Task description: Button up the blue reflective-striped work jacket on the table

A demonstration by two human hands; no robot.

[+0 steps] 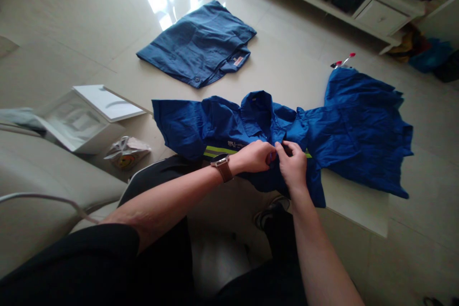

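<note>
A bright blue work jacket (222, 119) with a collar and a yellow-green reflective stripe lies spread in front of me. My left hand (254, 157), with a brown-strapped watch on its wrist, pinches the jacket's front edge below the collar. Close beside it, my right hand (292, 162) grips the same front edge between thumb and fingers. The fingertips of both hands nearly meet; whether a button lies between them cannot be made out. To the right, another blue garment (366, 129) lies crumpled, touching the jacket's sleeve.
A folded darker blue garment (201, 43) lies on the tiled floor beyond the jacket. At left stand a white open box (86, 119) and a small plastic bag (127, 152) by a pale sofa (46, 167). A white cabinet (380, 16) is at the back right.
</note>
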